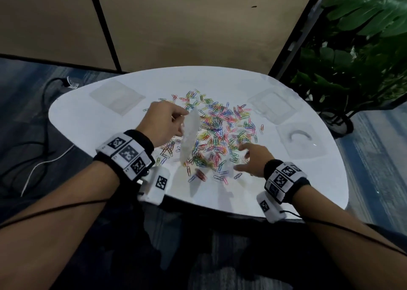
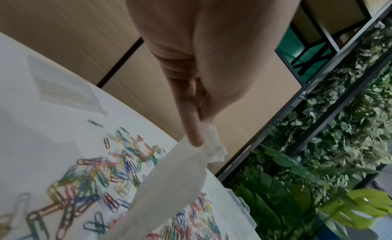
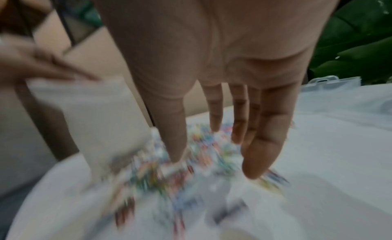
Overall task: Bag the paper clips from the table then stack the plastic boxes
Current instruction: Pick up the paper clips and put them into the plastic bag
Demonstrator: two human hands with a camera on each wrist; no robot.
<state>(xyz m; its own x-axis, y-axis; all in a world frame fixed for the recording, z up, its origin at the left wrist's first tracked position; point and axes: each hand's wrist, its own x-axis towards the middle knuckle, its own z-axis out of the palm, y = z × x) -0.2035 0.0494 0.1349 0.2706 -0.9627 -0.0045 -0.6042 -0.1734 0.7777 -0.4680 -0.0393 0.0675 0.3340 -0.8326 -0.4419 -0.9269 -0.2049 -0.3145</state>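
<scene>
Clear bag [image 1: 189, 135] pinched by left hand [image 1: 164, 122]; right hand [image 1: 253, 158] spread; 3 plastic boxes [image 1: 272, 106].

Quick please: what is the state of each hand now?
Left hand: pinches the top of the clear plastic bag.
Right hand: open, fingers straight over the paper clips, holding nothing.

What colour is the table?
White; the table shows best in the head view.

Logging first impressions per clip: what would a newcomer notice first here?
A bright scatter of coloured paper clips covers the middle of the white table. Above its left part the left hand pinches a hanging clear bag, while the right hand hovers open over the near clips.
</scene>
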